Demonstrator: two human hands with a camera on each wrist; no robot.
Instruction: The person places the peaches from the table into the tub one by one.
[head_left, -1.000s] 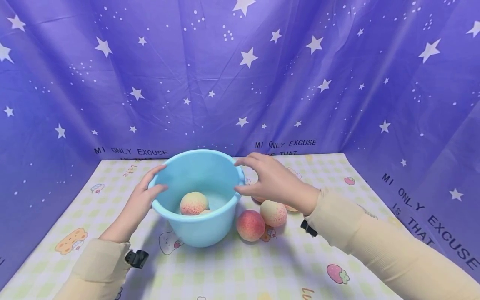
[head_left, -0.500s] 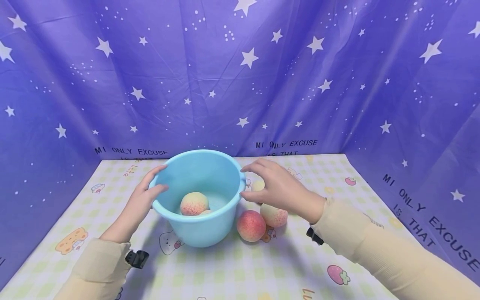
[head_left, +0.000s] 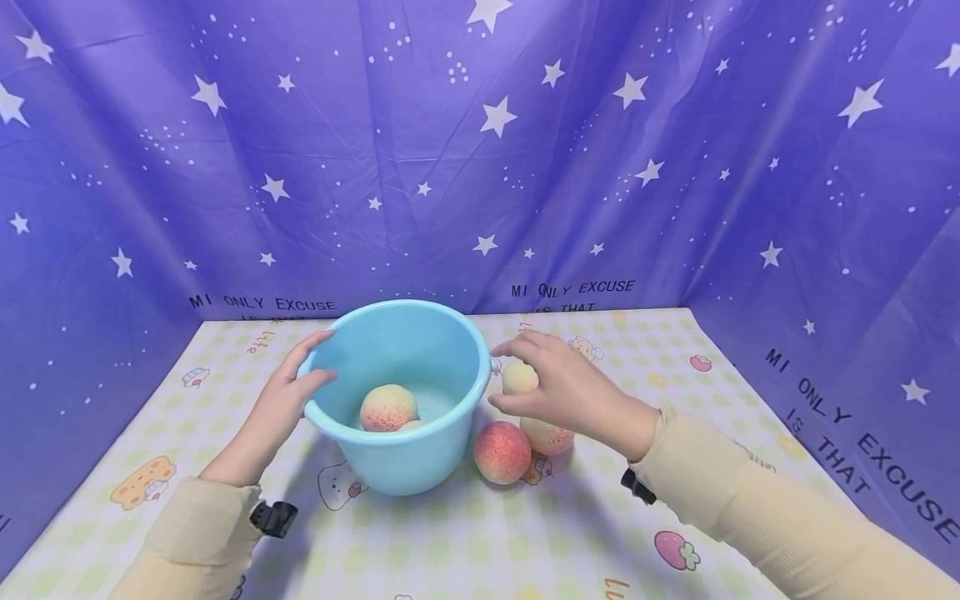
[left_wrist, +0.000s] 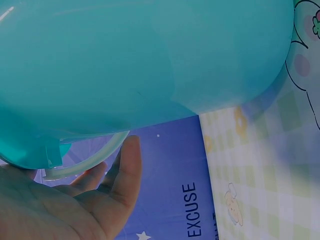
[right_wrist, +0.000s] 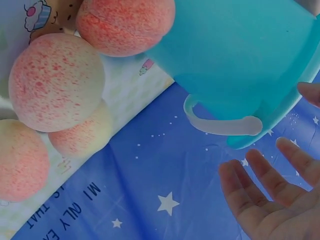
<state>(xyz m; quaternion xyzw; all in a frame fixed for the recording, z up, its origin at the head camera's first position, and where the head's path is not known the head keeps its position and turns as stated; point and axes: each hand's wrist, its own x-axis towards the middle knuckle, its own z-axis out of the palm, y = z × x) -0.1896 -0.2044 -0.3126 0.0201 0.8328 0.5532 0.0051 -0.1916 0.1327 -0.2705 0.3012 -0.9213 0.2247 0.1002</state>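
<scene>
A light blue plastic bucket (head_left: 405,458) stands upright on the table. Inside it lies a pale pink-speckled peach (head_left: 388,406), with part of another behind the front rim. My left hand (head_left: 279,404) holds the bucket's left rim, thumb over the inside, fingers outside by the white handle (left_wrist: 92,162). To the right of the bucket, my right hand (head_left: 570,387) hovers with spread, bent fingers, apart from the rim and holding nothing. Below and behind it are a red peach (head_left: 501,452), a speckled peach (head_left: 547,437) and a pale peach (head_left: 519,377), partly covered by the hand.
A checked cloth (head_left: 420,550) with cartoon prints covers the table. Purple star-patterned curtains (head_left: 420,150) hang at the back and both sides. In the right wrist view, several peaches cluster beside the bucket, one cut off by the left edge (right_wrist: 20,162).
My right hand has moved away from the bucket's rim, to the right and slightly down. The pale peach behind it has come into view. The left hand and the bucket hold nearly still.
</scene>
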